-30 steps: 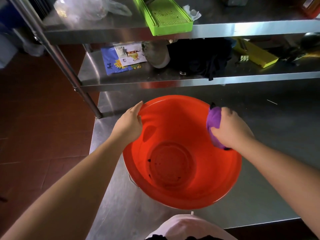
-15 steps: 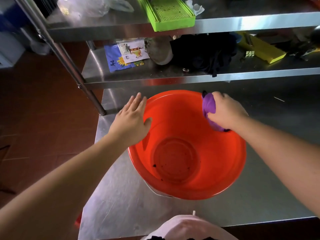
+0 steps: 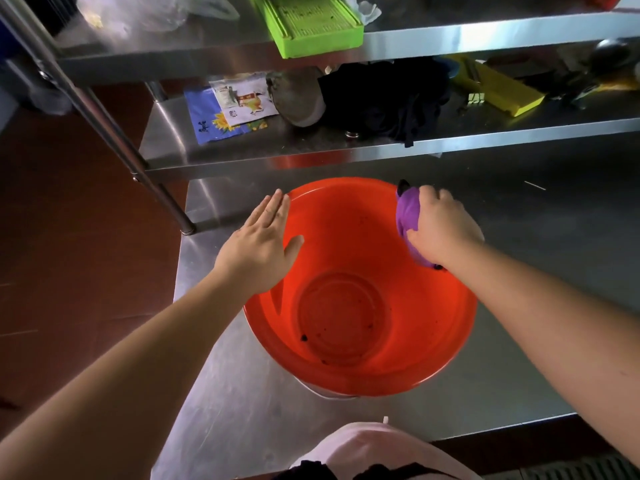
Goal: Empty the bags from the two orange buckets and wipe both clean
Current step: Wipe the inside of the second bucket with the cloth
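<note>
One orange bucket (image 3: 360, 362) stands on the steel table (image 3: 242, 403), seen from above. It holds no bag; a few dark specks lie on its bottom. My left hand (image 3: 258, 247) lies flat with straight fingers over the bucket's left rim, thumb reaching inside. My right hand (image 3: 440, 226) grips a bunched purple cloth (image 3: 407, 216) and presses it against the inner wall near the upper right rim. No second orange bucket is in view.
A steel shelf (image 3: 311, 157) runs just behind the bucket with printed packets (image 3: 232, 112), a dark cloth (image 3: 384, 98) and a yellow tool (image 3: 502, 91). A green tray (image 3: 311, 26) sits on the upper shelf. A shelf post (image 3: 166, 202) stands left; red floor beyond the table edge.
My left hand let go of the rim and now lies flat with fingers straight. My right hand slid the purple cloth along the inner wall toward the bucket's far side.
</note>
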`<action>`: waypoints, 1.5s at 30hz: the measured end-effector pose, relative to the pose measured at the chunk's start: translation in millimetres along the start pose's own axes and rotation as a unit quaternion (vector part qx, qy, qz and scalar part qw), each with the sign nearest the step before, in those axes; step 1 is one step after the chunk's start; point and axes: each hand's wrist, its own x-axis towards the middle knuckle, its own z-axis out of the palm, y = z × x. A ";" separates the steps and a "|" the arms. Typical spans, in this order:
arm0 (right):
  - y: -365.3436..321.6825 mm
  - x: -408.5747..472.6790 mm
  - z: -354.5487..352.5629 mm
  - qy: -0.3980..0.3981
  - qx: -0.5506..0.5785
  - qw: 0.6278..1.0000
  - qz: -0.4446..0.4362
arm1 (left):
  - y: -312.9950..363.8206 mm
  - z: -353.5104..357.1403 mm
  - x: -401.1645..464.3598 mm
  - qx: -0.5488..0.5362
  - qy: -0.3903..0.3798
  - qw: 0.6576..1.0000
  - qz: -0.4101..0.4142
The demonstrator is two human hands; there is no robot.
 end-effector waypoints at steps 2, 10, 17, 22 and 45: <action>3.6 -26.1 4.5 -0.022 -0.056 0.997 0.043 | 0.1 -1.1 1.2 0.002 -0.008 1.000 -0.004; 9.1 -56.8 11.6 -0.004 -0.074 0.994 0.076 | 9.1 -3.7 -3.6 0.004 -0.013 1.000 -0.007; 3.5 -1.7 -5.0 -0.005 -0.095 0.994 -0.059 | 15.4 -10.8 -7.9 0.026 0.037 0.999 -0.002; -21.2 30.0 -8.9 -0.004 -0.105 0.983 -0.152 | 8.4 -5.1 0.4 0.081 -0.007 0.995 0.066; 12.9 -21.3 3.3 -0.009 -0.022 0.999 0.039 | 27.9 6.7 -13.2 0.087 0.015 0.995 -0.050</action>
